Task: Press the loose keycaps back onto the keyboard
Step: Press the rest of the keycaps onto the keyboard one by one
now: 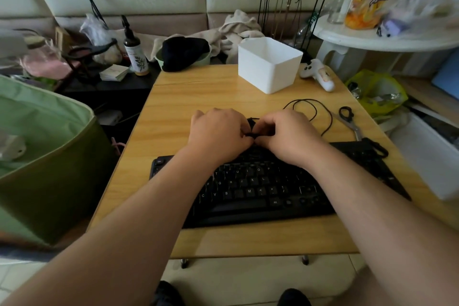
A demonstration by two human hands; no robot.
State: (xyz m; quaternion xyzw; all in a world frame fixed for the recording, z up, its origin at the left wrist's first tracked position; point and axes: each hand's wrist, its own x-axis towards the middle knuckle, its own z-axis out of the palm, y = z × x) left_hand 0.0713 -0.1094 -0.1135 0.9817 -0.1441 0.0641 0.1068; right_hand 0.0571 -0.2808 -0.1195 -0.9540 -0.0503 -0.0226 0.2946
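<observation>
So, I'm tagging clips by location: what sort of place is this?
Probably a lived-in room at home: a small wooden folding table, a snack bag on a side shelf, a green laundry basket.

Left hand [218,131] and right hand [289,133] pinch a small black object [252,128] above the keyboard [260,191].

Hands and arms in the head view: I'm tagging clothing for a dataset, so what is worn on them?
Nothing visible. The left hand and right hand are bare, with no gloves, and no rings or watch show. Both forearms are uncovered to the frame's bottom edge, with no sleeves in sight. No markings show.
</observation>
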